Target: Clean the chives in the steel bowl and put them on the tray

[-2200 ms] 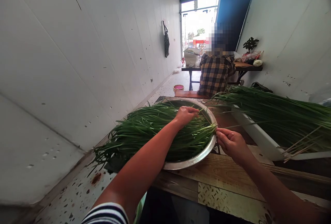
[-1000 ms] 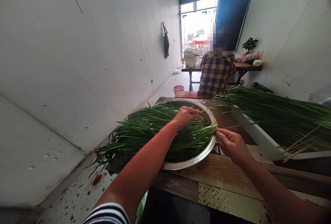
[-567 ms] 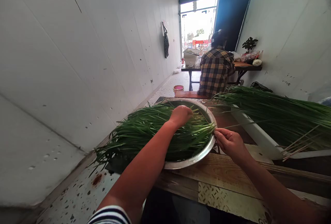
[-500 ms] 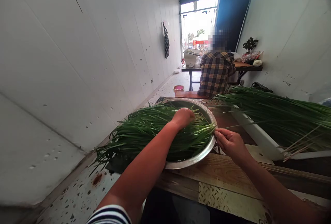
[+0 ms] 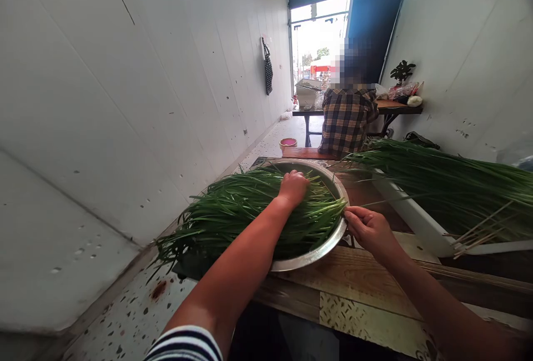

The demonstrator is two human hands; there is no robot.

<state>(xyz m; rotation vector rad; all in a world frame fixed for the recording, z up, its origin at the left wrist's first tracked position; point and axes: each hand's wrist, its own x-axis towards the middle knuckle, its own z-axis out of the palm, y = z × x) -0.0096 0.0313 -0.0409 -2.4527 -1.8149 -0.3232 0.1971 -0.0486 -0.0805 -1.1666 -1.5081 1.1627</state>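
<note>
A round metal basin holds a large heap of long garlic chives, their green leaves hanging over its left side and their pale stem ends toward the right rim. My left hand lies over the stems inside the basin, fingers curled down around some of them; its fingertips are hidden. At the right rim my right hand is closed in a pinch of thumb and index finger, right beside the pale stem ends. What sits between those fingertips is too small to make out.
Right of the basin, a white tray carries more chives and several thin sticks. The wood-patterned table ends near my body. Ahead, a person in a plaid shirt sits at another table. A wall stands left.
My left hand has shifted slightly and turned, its knuckles now pointing more upward over the stems. My right hand stays pinched at the rim, nearly unmoved.
</note>
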